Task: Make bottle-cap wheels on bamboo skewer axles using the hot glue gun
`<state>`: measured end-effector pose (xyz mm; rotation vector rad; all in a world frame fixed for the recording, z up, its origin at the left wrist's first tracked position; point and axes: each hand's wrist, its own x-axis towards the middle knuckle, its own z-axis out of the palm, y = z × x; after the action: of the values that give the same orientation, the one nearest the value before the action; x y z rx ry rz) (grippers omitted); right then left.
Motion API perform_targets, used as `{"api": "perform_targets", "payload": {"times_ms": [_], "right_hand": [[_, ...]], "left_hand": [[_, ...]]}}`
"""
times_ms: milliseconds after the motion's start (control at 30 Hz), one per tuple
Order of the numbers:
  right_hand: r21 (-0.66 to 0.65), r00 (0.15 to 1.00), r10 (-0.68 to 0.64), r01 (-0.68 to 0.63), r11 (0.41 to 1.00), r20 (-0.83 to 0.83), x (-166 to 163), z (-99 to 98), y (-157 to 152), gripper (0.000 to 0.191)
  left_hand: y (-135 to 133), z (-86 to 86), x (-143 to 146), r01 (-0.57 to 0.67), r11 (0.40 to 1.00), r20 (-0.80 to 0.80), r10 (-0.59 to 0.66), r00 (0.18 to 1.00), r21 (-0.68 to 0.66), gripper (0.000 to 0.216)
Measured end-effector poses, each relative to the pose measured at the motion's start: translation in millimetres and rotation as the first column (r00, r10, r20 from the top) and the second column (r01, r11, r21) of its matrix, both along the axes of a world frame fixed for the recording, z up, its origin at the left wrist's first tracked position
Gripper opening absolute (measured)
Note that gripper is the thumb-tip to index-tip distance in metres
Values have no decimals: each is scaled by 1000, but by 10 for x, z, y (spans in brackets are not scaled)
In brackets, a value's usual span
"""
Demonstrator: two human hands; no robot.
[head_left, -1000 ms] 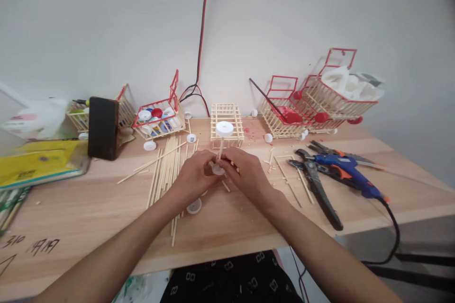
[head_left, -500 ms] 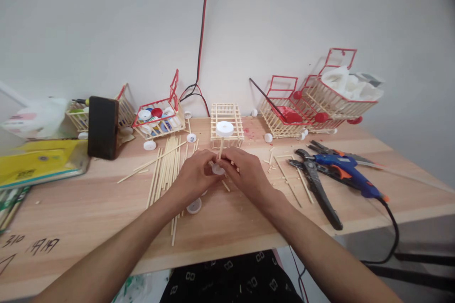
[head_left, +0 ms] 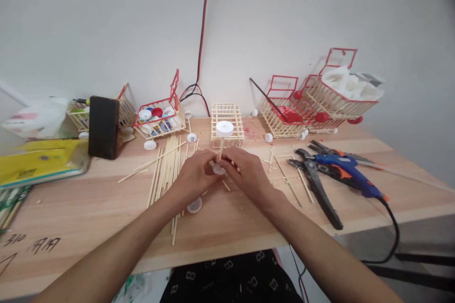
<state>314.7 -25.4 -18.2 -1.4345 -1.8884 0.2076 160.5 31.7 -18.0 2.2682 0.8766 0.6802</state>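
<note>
My left hand (head_left: pixel 195 174) and my right hand (head_left: pixel 245 173) meet over the middle of the wooden table (head_left: pixel 88 208). Together their fingers pinch a short upright wooden stick (head_left: pixel 221 147) with a white bottle cap (head_left: pixel 224 129) on its top end and a second white cap (head_left: pixel 218 169) at its lower end between my fingertips. Both hands are closed on this piece. A bundle of long wooden sticks (head_left: pixel 167 165) lies just left of my left hand. A loose white cap (head_left: pixel 194 206) rests below my left wrist.
An unpainted stick basket (head_left: pixel 226 120) stands behind the hands. Red-framed stick carts (head_left: pixel 160 118) (head_left: pixel 284 113) (head_left: pixel 337 94) line the wall. Black pliers (head_left: pixel 316 184) and a blue glue gun (head_left: pixel 346 170) lie at right. A dark phone (head_left: pixel 103 127) and a yellow book (head_left: pixel 39 161) sit at left.
</note>
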Motion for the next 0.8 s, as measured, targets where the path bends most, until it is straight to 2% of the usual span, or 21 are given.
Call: {"api": "perform_targets", "payload": {"times_ms": [800], "right_hand": [[15, 1000, 15, -15, 1000, -6, -3, -1, -6, 15]], "left_hand": [[2, 10, -1, 12, 1000, 15, -12, 1000, 3, 12]]}}
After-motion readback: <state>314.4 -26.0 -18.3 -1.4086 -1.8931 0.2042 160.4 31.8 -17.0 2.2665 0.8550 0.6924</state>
